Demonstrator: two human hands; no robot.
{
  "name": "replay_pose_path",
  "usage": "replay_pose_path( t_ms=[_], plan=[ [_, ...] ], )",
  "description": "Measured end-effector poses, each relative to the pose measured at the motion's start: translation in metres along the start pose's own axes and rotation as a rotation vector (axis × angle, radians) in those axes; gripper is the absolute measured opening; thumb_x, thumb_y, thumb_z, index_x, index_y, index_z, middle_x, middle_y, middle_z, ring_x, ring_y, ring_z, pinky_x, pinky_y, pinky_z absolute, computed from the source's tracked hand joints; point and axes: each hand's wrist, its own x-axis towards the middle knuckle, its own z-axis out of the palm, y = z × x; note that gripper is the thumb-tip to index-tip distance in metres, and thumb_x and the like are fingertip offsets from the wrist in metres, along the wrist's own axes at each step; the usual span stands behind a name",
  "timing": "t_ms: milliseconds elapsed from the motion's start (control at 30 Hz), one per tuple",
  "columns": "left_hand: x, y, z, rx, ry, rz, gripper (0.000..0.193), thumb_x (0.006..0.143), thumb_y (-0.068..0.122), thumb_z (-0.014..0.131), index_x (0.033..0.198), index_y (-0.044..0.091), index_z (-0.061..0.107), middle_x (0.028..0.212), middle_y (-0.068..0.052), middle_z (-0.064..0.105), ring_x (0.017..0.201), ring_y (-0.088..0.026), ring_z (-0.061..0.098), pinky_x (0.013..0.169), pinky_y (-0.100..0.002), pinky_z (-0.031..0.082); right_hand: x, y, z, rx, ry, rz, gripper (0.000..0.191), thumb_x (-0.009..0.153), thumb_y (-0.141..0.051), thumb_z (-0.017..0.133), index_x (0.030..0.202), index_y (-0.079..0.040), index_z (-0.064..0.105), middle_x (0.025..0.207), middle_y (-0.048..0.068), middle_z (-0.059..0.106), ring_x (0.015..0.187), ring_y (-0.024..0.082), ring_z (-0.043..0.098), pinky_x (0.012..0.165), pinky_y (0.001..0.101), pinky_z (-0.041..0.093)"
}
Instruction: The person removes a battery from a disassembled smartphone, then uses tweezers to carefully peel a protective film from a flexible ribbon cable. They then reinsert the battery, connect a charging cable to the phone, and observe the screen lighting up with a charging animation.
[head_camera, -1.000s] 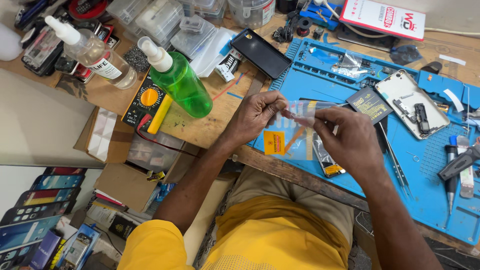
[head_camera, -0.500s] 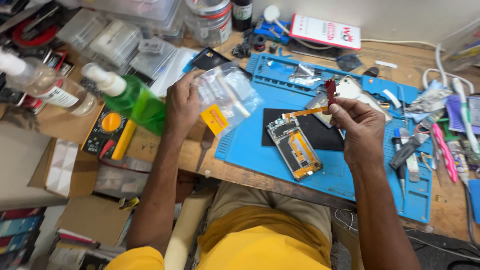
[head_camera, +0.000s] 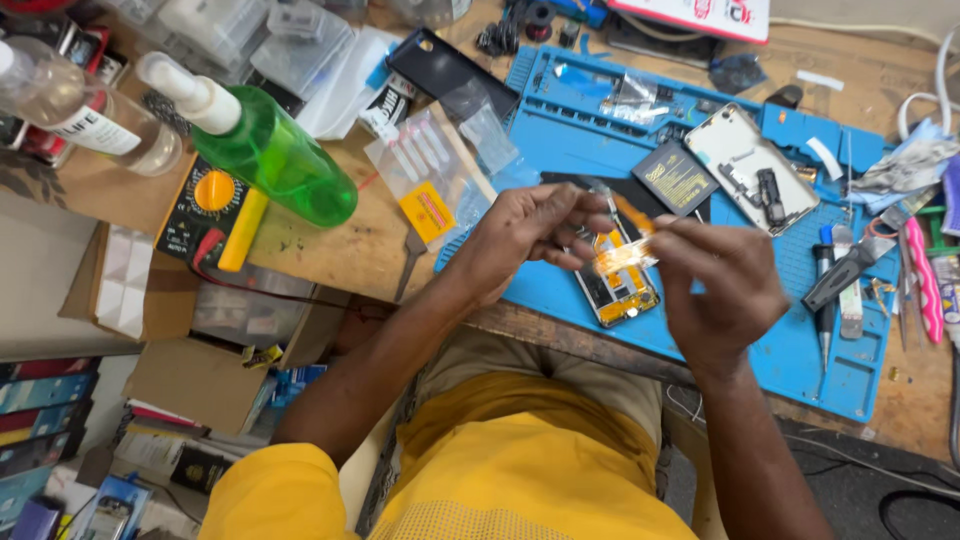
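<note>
My left hand (head_camera: 530, 235) and my right hand (head_camera: 722, 285) meet over the blue work mat (head_camera: 800, 330), both pinching a small orange flex part (head_camera: 625, 250) between their fingertips. Right under them lies an opened phone frame (head_camera: 622, 292) with orange and yellow insides. A clear plastic bag with a yellow label (head_camera: 432, 175) lies flat on the wooden bench just left of my left hand, touched by neither hand.
A green spray bottle (head_camera: 270, 150) and a clear bottle (head_camera: 85, 120) lie at the left beside a yellow-dial multimeter (head_camera: 205, 205). A black battery (head_camera: 678, 178), a white phone housing (head_camera: 752, 165) and a black phone (head_camera: 440, 65) lie further back. Screwdrivers and tweezers (head_camera: 850, 275) are at the right.
My left hand has set the clear bag down on the bench and come across to the orange part. My right hand has lowered the part toward the opened phone.
</note>
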Motion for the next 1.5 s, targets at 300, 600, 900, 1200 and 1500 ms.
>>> replay_pose_path(
  t_ms=[300,600,900,1200,1500],
  plan=[
    [0.002,-0.018,-0.004,0.014,0.065,0.115,0.019,0.103,0.015,0.066,0.112,-0.001,0.070,0.090,-0.008,0.075,0.077,-0.012,0.074,0.065,-0.025,0.063,-0.010,-0.012,0.002,-0.094,-0.243,-0.119,0.026,0.090,0.000,0.077,0.109,-0.017,0.078,0.117,0.006,0.074,0.100,0.019,0.071,0.085,0.0340,0.053],
    [-0.002,-0.026,0.022,0.165,0.000,0.194,0.017,0.104,0.012,0.068,0.113,-0.002,0.071,0.090,-0.008,0.076,0.078,-0.011,0.072,0.069,-0.026,0.063,-0.026,-0.026,0.012,0.576,-0.096,0.751,0.040,0.097,0.001,0.066,0.136,0.003,0.059,0.118,0.015,0.073,0.106,0.017,0.073,0.087,0.0297,0.063],
    [0.015,0.010,0.000,1.431,0.149,0.467,0.056,0.086,0.028,0.081,0.128,-0.004,0.063,0.109,-0.016,0.060,0.101,-0.031,0.056,0.088,-0.046,0.050,-0.025,0.016,-0.020,0.725,0.122,0.838,0.023,0.100,0.006,0.071,0.122,0.005,0.068,0.104,0.017,0.075,0.089,0.019,0.074,0.077,0.0284,0.063],
    [0.019,-0.002,0.003,1.373,0.104,0.407,0.043,0.083,0.024,0.084,0.114,0.005,0.061,0.105,-0.012,0.061,0.099,-0.029,0.057,0.091,-0.045,0.048,-0.034,0.025,-0.026,0.821,0.131,0.965,0.029,0.099,0.008,0.067,0.127,0.009,0.067,0.108,0.021,0.075,0.086,0.019,0.072,0.073,0.0269,0.060],
    [0.032,0.001,0.015,1.178,0.037,0.219,0.042,0.086,0.019,0.077,0.124,0.008,0.062,0.094,-0.010,0.070,0.085,-0.026,0.071,0.073,-0.043,0.056,-0.037,0.037,-0.016,0.810,0.096,0.958,0.039,0.091,0.007,0.074,0.129,0.008,0.067,0.097,0.017,0.074,0.080,0.017,0.071,0.070,0.0263,0.059]
  ],
)
